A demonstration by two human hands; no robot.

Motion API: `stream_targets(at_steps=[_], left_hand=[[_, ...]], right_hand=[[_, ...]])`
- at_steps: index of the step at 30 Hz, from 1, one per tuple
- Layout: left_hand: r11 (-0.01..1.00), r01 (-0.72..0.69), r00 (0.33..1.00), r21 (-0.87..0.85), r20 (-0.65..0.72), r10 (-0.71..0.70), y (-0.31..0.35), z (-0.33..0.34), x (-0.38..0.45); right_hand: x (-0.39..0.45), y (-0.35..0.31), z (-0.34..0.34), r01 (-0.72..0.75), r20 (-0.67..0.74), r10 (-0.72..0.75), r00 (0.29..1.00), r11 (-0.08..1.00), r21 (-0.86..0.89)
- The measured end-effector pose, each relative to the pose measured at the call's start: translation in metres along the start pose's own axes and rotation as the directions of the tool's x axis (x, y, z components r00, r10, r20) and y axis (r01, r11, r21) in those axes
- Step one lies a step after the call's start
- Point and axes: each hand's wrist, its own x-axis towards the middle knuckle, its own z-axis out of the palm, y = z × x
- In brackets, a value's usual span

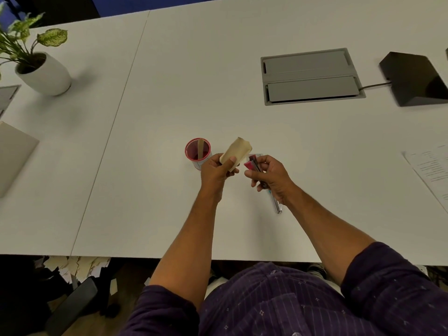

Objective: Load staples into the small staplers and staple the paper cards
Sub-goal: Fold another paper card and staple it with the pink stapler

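Note:
My left hand [215, 169] holds a beige paper card [236, 151] upright above the white table [169, 93], thumb pressed on its lower edge. Just to its right, my right hand [269, 177] grips a small red stapler [252, 164] with its front end pointing toward the card; card and stapler are a short gap apart. A second, silvery stapler [277, 206] lies on the table below my right wrist, partly hidden by the hand. Something small and pale lies behind the red stapler, too hidden to identify.
A red-rimmed cup [198, 152] with a wooden stick stands left of my left hand. A potted plant [43, 71] sits far left, a grey cable hatch [311, 76] and black device [415, 80] at the back right, printed sheets [431, 168] at the right edge.

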Motion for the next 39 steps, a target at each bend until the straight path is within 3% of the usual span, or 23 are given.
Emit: stream_targets(at_steps=[6,17,21,26,31,39], left_hand=[[0.993,0.050,0.999,-0.106,0.005,-0.050,-0.004,-0.006,0.003],[0.997,0.075,0.997,-0.032,-0.018,-0.076,-0.010,-0.003,0.002],[0.997,0.081,0.996,-0.006,-0.030,-0.081,-0.011,-0.001,0.001],[0.997,0.064,0.998,0.043,-0.029,-0.063,-0.012,-0.002,0.001],[0.992,0.042,0.998,0.121,-0.048,-0.036,-0.012,-0.002,0.002],[0.975,-0.032,0.999,0.219,-0.033,0.040,-0.010,0.002,0.002]], right_hand=[[0.003,-0.001,0.002,-0.048,-0.052,0.042,0.998,0.991,-0.128],[0.003,-0.001,0.004,-0.161,0.011,0.161,0.987,0.986,0.033],[0.005,0.001,0.004,-0.134,0.044,0.129,0.991,0.983,0.122],[0.005,0.002,0.007,-0.102,0.059,0.096,0.994,0.989,0.110],[0.002,0.003,0.011,-0.079,-0.014,0.082,0.997,0.986,0.144],[0.000,0.005,0.012,-0.044,-0.009,0.047,0.999,0.986,0.163]])
